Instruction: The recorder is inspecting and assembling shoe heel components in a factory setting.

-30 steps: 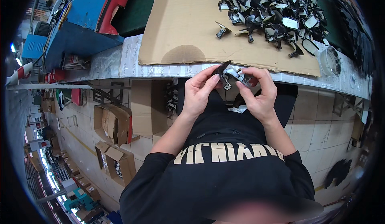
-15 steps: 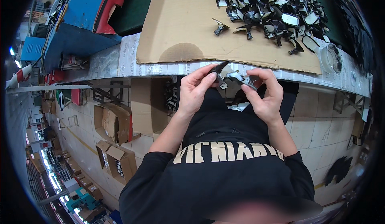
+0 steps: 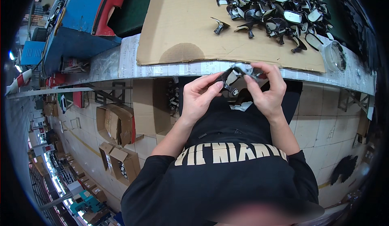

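Note:
My left hand (image 3: 201, 98) pinches a small glossy black part (image 3: 229, 80) with a stem and a pale inner face, just beyond the near edge of the table. Close against it, my right hand (image 3: 267, 89) grips a grey-white piece (image 3: 245, 68) between thumb and fingers. Motion blurs that piece, and I cannot tell whether it is joined to the black part. Beyond my hands, several similar black parts (image 3: 293, 17) with pale oval faces are heaped on a cardboard sheet (image 3: 174, 27). One such part (image 3: 219, 25) lies apart, left of the heap.
At the table's right edge stands a clear round container (image 3: 335, 56). A blue machine housing (image 3: 83, 13) is at the far left. Under the table and on the left floor are open cardboard boxes (image 3: 115, 124), one (image 3: 121, 161) holding similar small parts.
The black part has turned, with its stem end now pointing down toward me. The grey-white piece in my right hand has risen and moved slightly away from me.

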The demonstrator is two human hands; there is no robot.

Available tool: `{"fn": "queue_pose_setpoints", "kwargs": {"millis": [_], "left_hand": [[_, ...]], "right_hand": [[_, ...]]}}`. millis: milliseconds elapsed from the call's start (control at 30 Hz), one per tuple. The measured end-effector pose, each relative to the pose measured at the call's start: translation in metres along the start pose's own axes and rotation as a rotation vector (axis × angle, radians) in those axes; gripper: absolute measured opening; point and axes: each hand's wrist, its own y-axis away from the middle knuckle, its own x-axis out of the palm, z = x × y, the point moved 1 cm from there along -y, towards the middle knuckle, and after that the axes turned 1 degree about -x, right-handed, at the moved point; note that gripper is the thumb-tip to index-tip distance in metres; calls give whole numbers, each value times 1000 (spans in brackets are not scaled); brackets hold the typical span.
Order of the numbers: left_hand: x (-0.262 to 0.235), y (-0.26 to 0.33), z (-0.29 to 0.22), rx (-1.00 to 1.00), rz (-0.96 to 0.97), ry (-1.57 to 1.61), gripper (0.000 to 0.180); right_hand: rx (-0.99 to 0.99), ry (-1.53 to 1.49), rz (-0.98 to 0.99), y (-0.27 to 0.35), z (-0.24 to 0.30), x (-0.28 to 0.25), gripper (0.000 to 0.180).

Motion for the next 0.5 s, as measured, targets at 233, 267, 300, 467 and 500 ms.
{"fn": "queue_pose_setpoints", "kwargs": {"millis": [233,267,300,467,500], "left_hand": [[-5,-3,8,-80,-36,190,28],[-6,-4,9,-98,-55,225,28],[-6,-5,9,-100,-55,225,28],[-5,-5,11,-129,-81,306,27],[-6,-5,13,-132,-84,325,28]], "right_hand": [[135,-65,-62,5,-1,-9,31],[108,-88,-22,7,3,-8,31],[83,-111,17,9,6,-7,30],[-1,-90,84,15,8,5,31],[-16,-66,63,14,6,4,31]]}}
